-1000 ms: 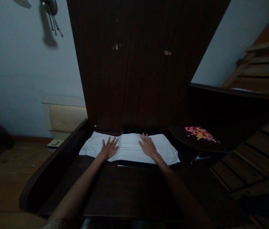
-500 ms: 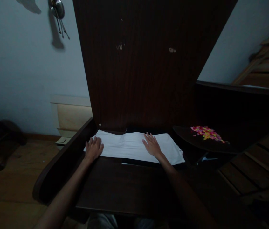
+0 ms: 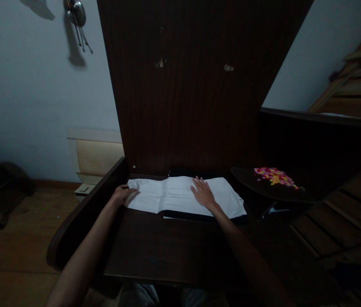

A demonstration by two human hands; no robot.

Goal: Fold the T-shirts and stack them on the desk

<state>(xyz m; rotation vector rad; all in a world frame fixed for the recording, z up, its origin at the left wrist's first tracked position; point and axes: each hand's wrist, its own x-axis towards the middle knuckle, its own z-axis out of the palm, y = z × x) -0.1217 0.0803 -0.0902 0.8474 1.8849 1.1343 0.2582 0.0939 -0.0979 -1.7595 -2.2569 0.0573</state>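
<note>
A long folded white cloth lies across the dark wooden desk, over a flat black item. My left hand is at the cloth's left end, its fingers closed around the edge with part of the cloth between them. Flat on the right half of the cloth rests my right hand, fingers spread and holding nothing. A wrinkle runs across the cloth between my two hands.
Small pink, red and yellow pieces are heaped on a curved dark shelf to the right. A tall dark panel rises behind the desk. The desk has a raised left side. Wooden slats stand at the far right.
My left hand has gone from lying flat on the cloth to gripping its left edge. That end has shifted right and creased. My right hand stays in place.
</note>
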